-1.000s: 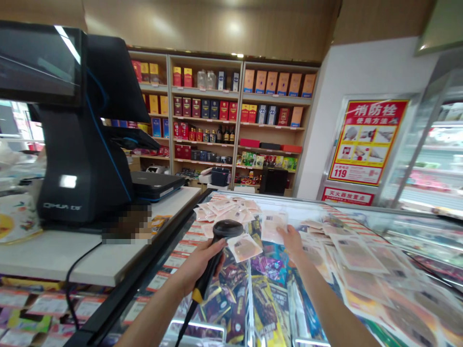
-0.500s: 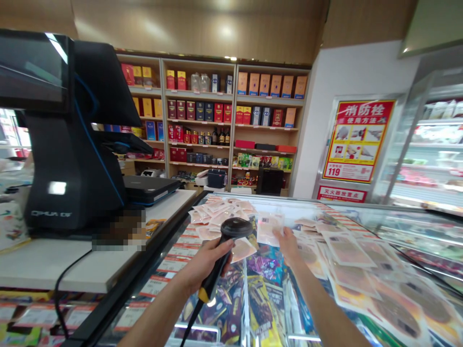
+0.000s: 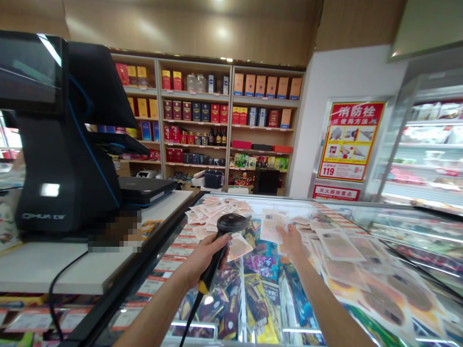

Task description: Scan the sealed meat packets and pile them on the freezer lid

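Note:
My left hand (image 3: pixel 209 255) is wrapped round the handle of a black barcode scanner (image 3: pixel 231 222) with a yellow accent at its base and a cable trailing down. Between the fingertips of my right hand (image 3: pixel 291 241) is a flat, clear plastic packet (image 3: pixel 269 225), held upright to the right of the scanner head. One pile of similar packets (image 3: pixel 213 212) lies on the glass top behind the scanner. A larger spread of packets (image 3: pixel 343 246) covers the glass to the right of my right hand.
Beneath the glass of the freezer (image 3: pixel 241 308) are bagged goods in bright wrappers. At the left a black cash register (image 3: pixel 68 168) stands on a white counter (image 3: pixel 87 270). Shelves of boxed bottles (image 3: pixel 195 113) line the back wall, beside a red and yellow poster (image 3: pixel 350 140).
My right hand and its packet have shifted slightly right, away from the scanner head. My left hand keeps its hold on the scanner. The whole view has turned a little.

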`<state>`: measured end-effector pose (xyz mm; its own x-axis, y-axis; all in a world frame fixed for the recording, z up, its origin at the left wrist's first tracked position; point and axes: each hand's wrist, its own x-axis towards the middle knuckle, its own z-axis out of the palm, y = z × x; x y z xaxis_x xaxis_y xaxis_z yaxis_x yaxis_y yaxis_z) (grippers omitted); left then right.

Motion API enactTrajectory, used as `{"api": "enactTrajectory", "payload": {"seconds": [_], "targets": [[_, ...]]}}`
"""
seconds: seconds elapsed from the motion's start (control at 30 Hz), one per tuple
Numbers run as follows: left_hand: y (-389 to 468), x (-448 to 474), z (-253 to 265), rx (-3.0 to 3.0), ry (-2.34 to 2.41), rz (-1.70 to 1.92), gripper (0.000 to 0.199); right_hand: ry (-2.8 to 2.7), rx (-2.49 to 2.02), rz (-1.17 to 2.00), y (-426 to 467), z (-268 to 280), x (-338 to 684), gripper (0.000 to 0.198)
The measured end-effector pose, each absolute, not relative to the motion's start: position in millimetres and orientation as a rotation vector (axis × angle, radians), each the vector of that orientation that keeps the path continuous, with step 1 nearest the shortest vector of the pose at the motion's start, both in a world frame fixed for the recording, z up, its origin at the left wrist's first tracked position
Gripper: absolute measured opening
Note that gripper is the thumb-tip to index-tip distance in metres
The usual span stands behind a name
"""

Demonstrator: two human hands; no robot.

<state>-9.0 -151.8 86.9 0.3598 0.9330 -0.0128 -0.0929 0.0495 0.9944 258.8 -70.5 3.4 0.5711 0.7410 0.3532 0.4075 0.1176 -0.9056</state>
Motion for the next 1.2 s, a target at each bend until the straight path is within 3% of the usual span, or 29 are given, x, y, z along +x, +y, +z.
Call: {"api": "enactTrajectory", "payload": {"seconds": [0.43,0.9,1.03,1.2], "targets": [[-152,11,76,1.23,0.846,1.018,0.032,-1.131,-2.143,-0.057,-137,10,302,0.056],[-157,-1,72,1.221,0.916,1.005,0.032,-1.294,-2.331,-0.445,-150,7,292,0.038],[-153,-12,67,1.235,0.942,1.007,0.033,-1.425,-2.18,-0.41,-139,17,260,0.038],[-150,-34,63,1.243,1.015,1.025,0.035,-1.707,-2.051,-0.087,-114,25,198,0.044]]}}
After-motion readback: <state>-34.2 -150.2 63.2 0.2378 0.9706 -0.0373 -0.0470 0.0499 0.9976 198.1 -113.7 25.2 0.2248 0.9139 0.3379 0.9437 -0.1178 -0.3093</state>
